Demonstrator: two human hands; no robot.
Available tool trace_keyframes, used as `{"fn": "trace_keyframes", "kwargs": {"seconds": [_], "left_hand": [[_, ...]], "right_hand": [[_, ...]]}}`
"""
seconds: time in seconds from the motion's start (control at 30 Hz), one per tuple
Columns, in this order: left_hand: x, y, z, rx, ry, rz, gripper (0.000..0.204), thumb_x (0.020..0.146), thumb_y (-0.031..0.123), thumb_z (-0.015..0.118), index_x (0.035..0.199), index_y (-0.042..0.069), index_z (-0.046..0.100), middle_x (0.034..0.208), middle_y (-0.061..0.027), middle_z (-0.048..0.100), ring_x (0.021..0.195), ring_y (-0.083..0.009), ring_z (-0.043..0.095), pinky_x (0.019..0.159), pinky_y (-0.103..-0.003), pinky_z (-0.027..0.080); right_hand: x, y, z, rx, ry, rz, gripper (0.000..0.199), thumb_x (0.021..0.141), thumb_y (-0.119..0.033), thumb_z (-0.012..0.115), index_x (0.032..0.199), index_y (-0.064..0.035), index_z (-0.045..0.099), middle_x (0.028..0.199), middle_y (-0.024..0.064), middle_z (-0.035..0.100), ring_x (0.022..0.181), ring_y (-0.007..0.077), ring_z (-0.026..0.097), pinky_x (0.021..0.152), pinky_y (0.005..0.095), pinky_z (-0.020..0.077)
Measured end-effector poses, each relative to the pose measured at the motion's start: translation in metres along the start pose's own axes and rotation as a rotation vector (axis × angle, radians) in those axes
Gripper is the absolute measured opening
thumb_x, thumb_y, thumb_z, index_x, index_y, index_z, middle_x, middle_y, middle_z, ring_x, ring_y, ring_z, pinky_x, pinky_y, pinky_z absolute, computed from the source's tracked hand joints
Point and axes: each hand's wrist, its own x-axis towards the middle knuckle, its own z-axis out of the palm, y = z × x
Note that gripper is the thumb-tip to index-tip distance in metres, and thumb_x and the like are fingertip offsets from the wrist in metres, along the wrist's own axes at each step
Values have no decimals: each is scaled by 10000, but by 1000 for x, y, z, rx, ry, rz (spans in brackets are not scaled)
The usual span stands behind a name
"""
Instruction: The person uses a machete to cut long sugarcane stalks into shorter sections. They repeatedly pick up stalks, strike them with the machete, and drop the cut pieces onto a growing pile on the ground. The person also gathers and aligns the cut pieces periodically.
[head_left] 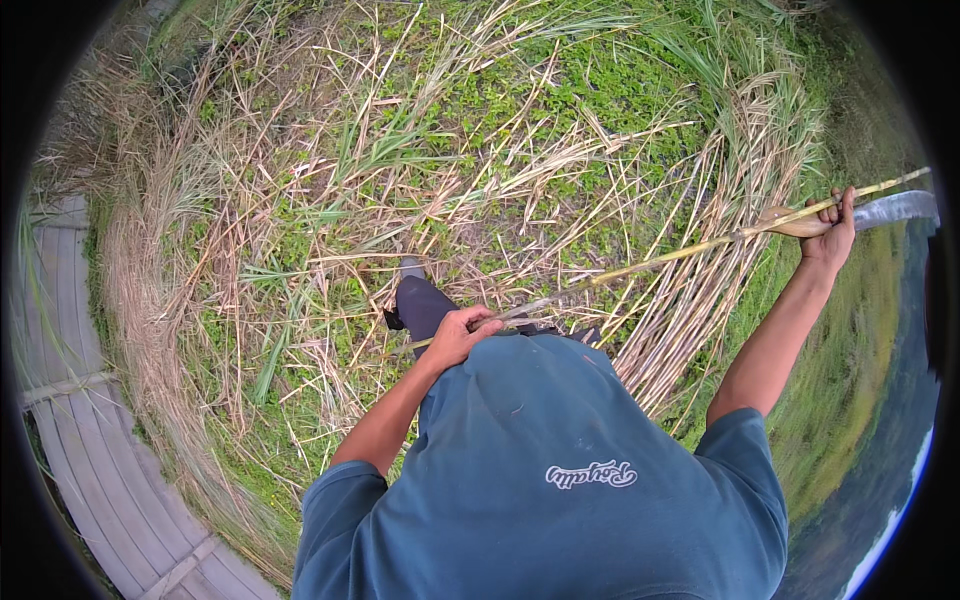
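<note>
A long, thin yellow-green cane stalk (pixel 690 249) runs slantwise across my front, from beside my waist up to the far right. My left hand (pixel 462 335) is closed around its lower part, close against my shirt. Out at the right, with the arm stretched, my right hand (pixel 835 228) grips a machete with a curved metal blade (pixel 890 211) and a wooden handle (pixel 785 222). The stalk passes through or against the fingers of that same hand, above the handle. The blade points away to the right.
A pile of cut cane stalks (pixel 690 330) lies on the ground to my right. Dry straw and leaves (pixel 330 210) litter the low green plants ahead. My foot (pixel 412 268) stands among them. Along the left edge runs a grey slatted walkway (pixel 105 450).
</note>
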Motion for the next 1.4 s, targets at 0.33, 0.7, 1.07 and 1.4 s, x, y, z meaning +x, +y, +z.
{"fn": "trace_keyframes", "kwargs": {"seconds": [0.33,0.7,1.07,1.4], "left_hand": [[17,3,0,578,504,659,206,835,115,725,973,5,620,817,-122,670,725,-261,672,592,-343,549],[27,23,-11,548,611,794,136,830,63,717,934,9,648,745,-103,671,683,-242,679,601,-322,565],[-4,28,-56,472,366,189,362,892,398,639,941,40,655,683,-112,645,593,-292,605,589,-398,480],[-68,-4,-102,608,549,354,237,742,220,792,892,65,695,789,-73,639,710,-260,595,747,-395,461]], "right_hand": [[43,-1,-21,23,85,20,260,926,-209,668,886,28,569,600,-53,352,517,56,326,449,202,297],[60,6,-88,-37,239,114,268,911,-237,687,776,-48,554,561,-63,365,486,68,339,455,222,307],[69,-10,-148,-64,325,84,261,934,-235,655,782,-55,543,546,-61,322,494,85,299,486,252,286],[103,-61,-218,-43,330,69,256,942,-261,638,802,-56,579,568,-31,428,503,90,386,465,234,364]]}}
